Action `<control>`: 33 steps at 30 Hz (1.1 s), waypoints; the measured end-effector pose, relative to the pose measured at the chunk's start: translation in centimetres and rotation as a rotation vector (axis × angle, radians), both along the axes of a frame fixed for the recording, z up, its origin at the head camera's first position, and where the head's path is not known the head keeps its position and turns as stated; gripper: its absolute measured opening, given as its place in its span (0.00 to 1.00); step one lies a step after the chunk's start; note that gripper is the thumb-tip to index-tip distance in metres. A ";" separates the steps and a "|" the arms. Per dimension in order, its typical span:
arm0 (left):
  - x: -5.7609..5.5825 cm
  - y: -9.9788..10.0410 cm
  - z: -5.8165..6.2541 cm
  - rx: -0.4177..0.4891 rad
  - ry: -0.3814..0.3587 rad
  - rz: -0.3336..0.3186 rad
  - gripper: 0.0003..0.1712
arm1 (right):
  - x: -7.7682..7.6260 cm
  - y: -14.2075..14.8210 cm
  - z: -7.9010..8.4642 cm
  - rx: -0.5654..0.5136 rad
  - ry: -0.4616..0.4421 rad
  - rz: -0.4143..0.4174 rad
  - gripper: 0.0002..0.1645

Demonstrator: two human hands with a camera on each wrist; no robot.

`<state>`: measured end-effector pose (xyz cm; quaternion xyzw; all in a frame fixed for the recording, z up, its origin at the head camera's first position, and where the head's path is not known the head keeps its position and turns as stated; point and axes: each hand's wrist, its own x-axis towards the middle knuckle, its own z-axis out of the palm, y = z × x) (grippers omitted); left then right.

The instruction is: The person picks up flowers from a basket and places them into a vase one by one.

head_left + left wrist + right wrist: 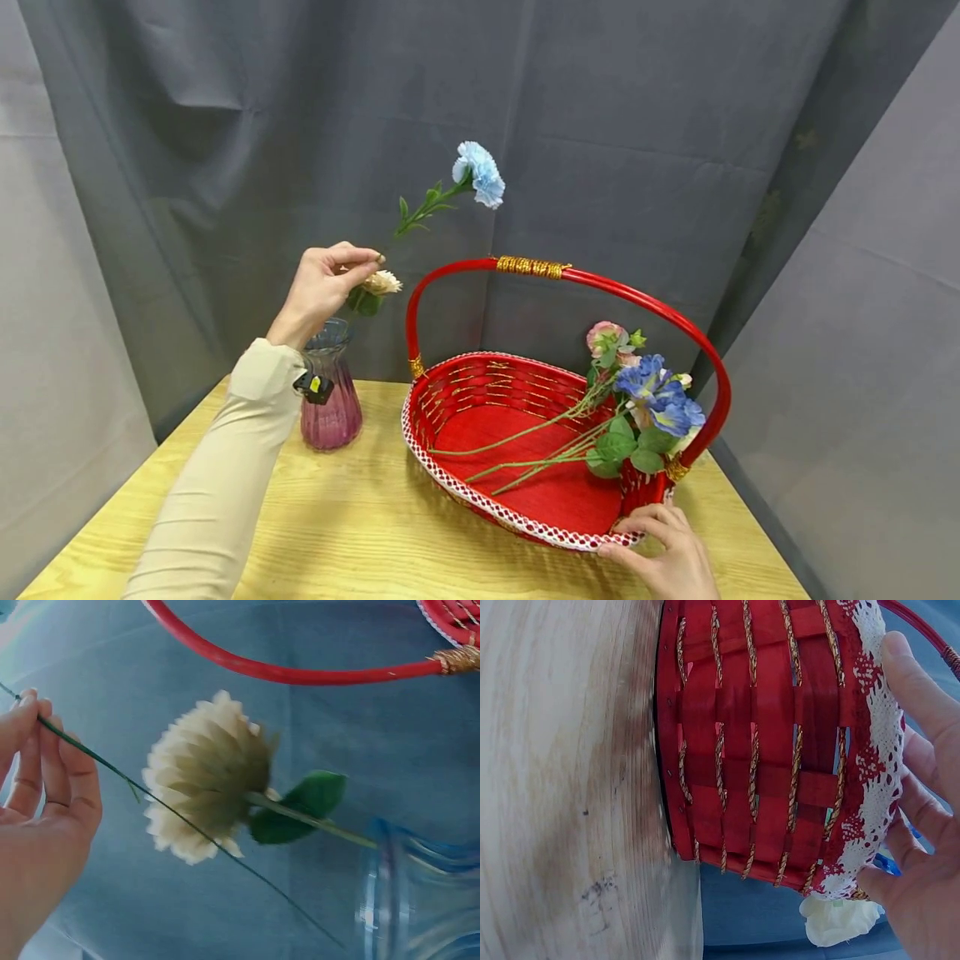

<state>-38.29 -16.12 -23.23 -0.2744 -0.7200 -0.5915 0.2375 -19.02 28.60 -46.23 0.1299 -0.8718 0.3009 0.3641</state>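
Note:
My left hand (318, 287) is raised over the glass vase (332, 408), pinching the thin green stem (187, 817) of a light blue carnation (480, 173). The carnation's bloom tilts up and to the right, while the stem's lower end slants down near the vase mouth (382, 892). A cream flower (206, 780) with a green leaf stands in that vase, just behind the pinched stem. My right hand (667, 554) grips the lace-trimmed rim (870, 757) of a red woven basket (510, 512) at its near right corner, thumb outside and fingers inside.
Inside the basket's right end lie blue flowers (660, 396) and a pink flower (606, 337), their stems pointing left. The tall red handle (645, 300) arches over the basket. A grey curtain (637, 125) hangs behind the wooden table (352, 533).

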 end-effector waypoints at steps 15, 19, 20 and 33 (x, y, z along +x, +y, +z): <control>-1.5 -5.6 -6.1 -0.269 -0.197 0.225 0.17 | 0.1 -0.5 -0.3 -0.001 -0.036 -0.028 0.23; -1.5 -6.6 -7.1 -0.376 -0.219 0.240 0.17 | 0.2 -0.6 -0.2 -0.004 -0.044 -0.034 0.23; -1.5 -6.8 -7.3 -0.396 -0.221 0.246 0.17 | 0.2 -0.6 -0.2 -0.005 -0.047 -0.036 0.23; -0.9 -8.1 -8.0 -0.573 -0.255 0.338 0.15 | 0.3 -0.6 -0.1 -0.018 -0.047 -0.018 0.23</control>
